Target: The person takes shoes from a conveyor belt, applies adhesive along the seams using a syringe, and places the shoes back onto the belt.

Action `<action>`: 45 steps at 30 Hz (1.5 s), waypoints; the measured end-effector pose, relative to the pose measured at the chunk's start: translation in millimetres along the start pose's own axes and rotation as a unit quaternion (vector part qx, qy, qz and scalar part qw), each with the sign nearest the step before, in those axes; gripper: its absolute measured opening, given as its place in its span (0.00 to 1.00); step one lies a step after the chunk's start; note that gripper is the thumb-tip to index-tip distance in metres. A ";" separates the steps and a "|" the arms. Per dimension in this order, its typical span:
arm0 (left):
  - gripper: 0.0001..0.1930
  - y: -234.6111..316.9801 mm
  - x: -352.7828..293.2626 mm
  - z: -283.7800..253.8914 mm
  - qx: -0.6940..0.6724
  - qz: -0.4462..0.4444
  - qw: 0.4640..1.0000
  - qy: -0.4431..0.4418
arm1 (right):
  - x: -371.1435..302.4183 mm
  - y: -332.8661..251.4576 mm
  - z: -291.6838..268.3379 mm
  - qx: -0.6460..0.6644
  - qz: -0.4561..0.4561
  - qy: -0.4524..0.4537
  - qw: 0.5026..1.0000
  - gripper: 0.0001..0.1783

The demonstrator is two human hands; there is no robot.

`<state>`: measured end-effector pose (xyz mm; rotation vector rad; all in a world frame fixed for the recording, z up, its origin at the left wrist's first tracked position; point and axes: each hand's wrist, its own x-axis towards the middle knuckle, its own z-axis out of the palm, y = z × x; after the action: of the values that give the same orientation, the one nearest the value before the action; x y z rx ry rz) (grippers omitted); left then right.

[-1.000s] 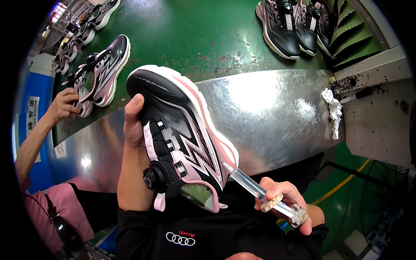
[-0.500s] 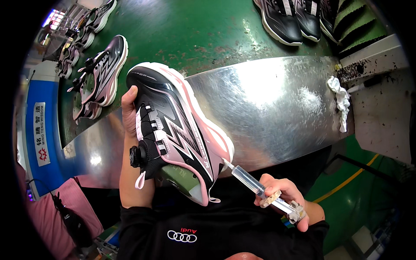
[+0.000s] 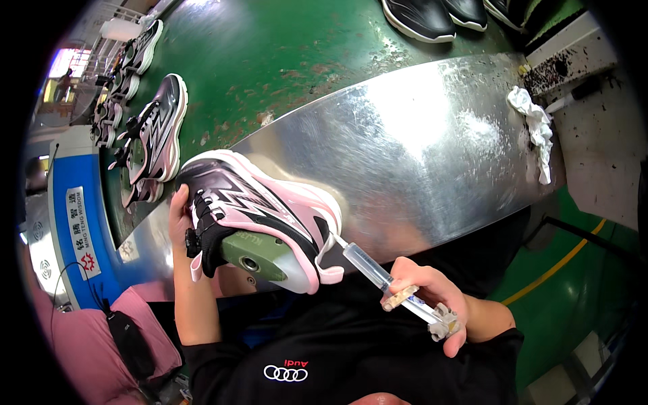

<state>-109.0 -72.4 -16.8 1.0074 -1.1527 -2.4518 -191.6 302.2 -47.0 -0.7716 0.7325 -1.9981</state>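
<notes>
A black and pink sneaker [image 3: 260, 196] is tilted over the metal plate, with a green shoe last [image 3: 255, 262] inside its collar. My left hand [image 3: 179, 212] grips it from the left near the toe and lacing; most of those fingers are hidden behind the shoe. My right hand [image 3: 435, 287] is closed round a clear syringe [image 3: 366, 265] with crusted finger flanges and plunger end. The syringe's thin tip is at the heel, by the seam above the white and pink sole. Whether it touches, I cannot tell.
Beneath the shoe lies a shiny metal plate [image 3: 405, 142] bordering a green surface [image 3: 270, 61]. More pink and black sneakers [image 3: 162, 128] stand at the left, black shoes [image 3: 418, 17] at the far right. Crumpled white tissue [image 3: 533, 125] lies on the plate's right end, near a blue-fronted machine's [image 3: 74, 229] opposite side.
The sneaker has tipped and moved down and left, showing more of the last's top. My right hand and the syringe have shifted slightly left and up, with the tip still by the heel.
</notes>
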 end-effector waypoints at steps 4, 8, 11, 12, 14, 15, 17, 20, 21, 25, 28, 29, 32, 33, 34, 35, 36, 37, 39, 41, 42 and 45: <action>0.19 9.8 -11.1 -53.0 0.059 0.019 0.998 0.010 | 6.2 2.5 0.7 -0.029 -0.001 0.005 1.000 0.57; 0.20 9.8 -33.6 -47.9 0.076 0.034 0.995 -0.062 | 9.1 7.8 2.0 -0.084 -0.019 0.016 0.996 0.57; 0.22 7.8 -53.4 -48.8 0.111 0.039 0.990 -0.071 | 10.9 9.3 2.7 -0.106 -0.013 0.009 0.994 0.56; 0.22 6.5 -60.1 -55.5 0.113 0.034 0.992 -0.047 | 12.2 10.4 3.2 -0.116 -0.019 0.005 0.993 0.56; 0.19 2.3 -73.4 -62.8 0.118 0.028 0.993 -0.009 | 13.5 11.3 5.3 -0.127 -0.025 0.003 0.992 0.56; 0.18 0.1 -80.4 -63.1 0.114 0.021 0.993 -0.009 | 13.7 11.5 6.7 -0.130 -0.026 0.005 0.991 0.55; 0.16 -3.1 -94.8 -60.0 0.123 0.012 0.992 0.008 | 14.3 13.4 9.2 -0.132 -0.027 0.006 0.991 0.55; 0.16 -10.2 -112.2 -61.9 0.145 0.005 0.989 0.027 | 13.3 14.1 11.3 -0.143 -0.017 0.004 0.990 0.55; 0.16 -11.7 -117.8 -68.9 0.143 0.006 0.989 0.026 | 13.0 14.6 11.3 -0.151 -0.017 -0.002 0.988 0.55; 0.26 -17.7 -130.8 -57.3 0.086 -0.048 0.995 -0.012 | 10.6 14.5 17.3 -0.163 -0.015 -0.006 0.986 0.55; 0.32 -26.8 -140.1 -45.0 0.051 -0.062 0.997 -0.016 | 8.7 14.6 19.1 -0.178 -0.018 -0.009 0.984 0.55; 0.32 -29.0 -143.9 -43.5 0.040 -0.074 0.996 -0.025 | 8.4 13.1 21.0 -0.181 -0.018 -0.010 0.983 0.55; 0.35 -41.6 -152.3 -36.9 -0.002 -0.093 0.994 -0.053 | 6.5 8.9 28.6 -0.175 -0.003 0.000 0.985 0.54; 0.37 -45.0 -153.2 -32.4 -0.008 -0.103 0.992 -0.069 | 6.1 8.1 30.7 -0.173 0.004 0.003 0.985 0.54; 0.38 -47.8 -154.9 -26.7 -0.013 -0.113 0.990 -0.084 | 6.5 6.8 32.4 -0.170 0.010 0.006 0.985 0.54; 0.39 -50.6 -157.1 -18.8 -0.021 -0.119 0.989 -0.085 | 7.5 4.6 33.8 -0.174 0.011 0.005 0.985 0.54; 0.39 -56.0 -157.8 -20.7 -0.034 -0.136 0.986 -0.090 | 8.8 1.3 35.7 -0.173 0.010 0.005 0.985 0.54; 0.41 -59.0 -158.9 -19.2 -0.026 -0.137 0.985 -0.099 | 10.9 -0.3 38.2 -0.169 0.009 0.003 0.986 0.54; 0.42 -67.3 -159.9 -11.7 -0.023 -0.130 0.986 -0.100 | 16.4 -5.3 42.1 -0.174 0.013 -0.007 0.985 0.54; 0.41 -75.2 -155.9 -17.1 -0.027 -0.160 0.979 -0.122 | 18.7 -10.5 45.6 -0.181 0.019 -0.014 0.983 0.54; 0.40 -79.1 -154.5 -12.3 -0.041 -0.166 0.978 -0.123 | 18.1 -12.9 47.3 -0.171 0.039 -0.012 0.984 0.53; 0.40 -83.8 -155.5 10.7 -0.083 -0.207 0.967 -0.122 | 13.1 -26.5 51.3 -0.150 0.091 -0.014 0.984 0.53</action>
<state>2.5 64.1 0.0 1.0009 -0.8438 -3.0150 -172.6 292.7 8.2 -0.8707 1.0647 -1.7304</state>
